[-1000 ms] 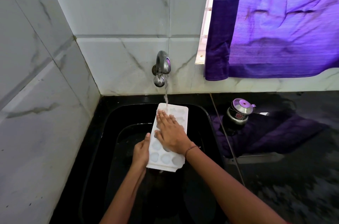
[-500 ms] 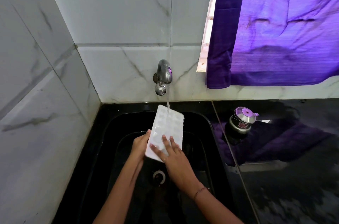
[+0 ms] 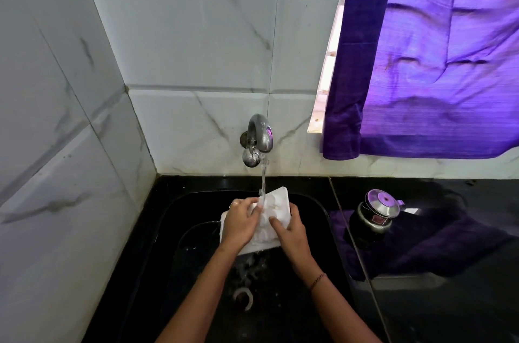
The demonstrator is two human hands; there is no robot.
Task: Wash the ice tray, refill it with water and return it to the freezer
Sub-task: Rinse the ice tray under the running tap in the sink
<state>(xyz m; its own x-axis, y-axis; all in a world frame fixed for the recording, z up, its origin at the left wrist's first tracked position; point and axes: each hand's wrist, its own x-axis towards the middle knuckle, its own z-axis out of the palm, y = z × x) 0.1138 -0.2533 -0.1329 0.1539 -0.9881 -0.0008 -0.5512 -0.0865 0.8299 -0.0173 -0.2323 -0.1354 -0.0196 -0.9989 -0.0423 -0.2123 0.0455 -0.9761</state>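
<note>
I held the ice tray [image 3: 276, 202] over the black sink [image 3: 314, 244], tilted with its far end up under the tap [image 3: 259, 136], so the thin stream of water [image 3: 263, 179] struck near the top and ran down across the cups. That slope, I judge, was to let the rinse water sheet off the near edge into the basin rather than pool; spray showed below the tray, above the drain [image 3: 243, 297].

My left hand [image 3: 238, 223] wrapped the tray's left side, fingers curled over it, a ring on one finger. My right hand [image 3: 289, 233] gripped the right side, thumb on the face and fingers round the edge, a thin bracelet [image 3: 318, 278] at the wrist. Two hands kept the wet plastic steady.

On the dark counter [image 3: 449, 300] to the right stood a small steel-lidded pot [image 3: 377, 212], well apart from the sink. Its red label was too small to read, and I could make out no brand on tray or tap. A purple curtain [image 3: 435, 61] hung above.
</note>
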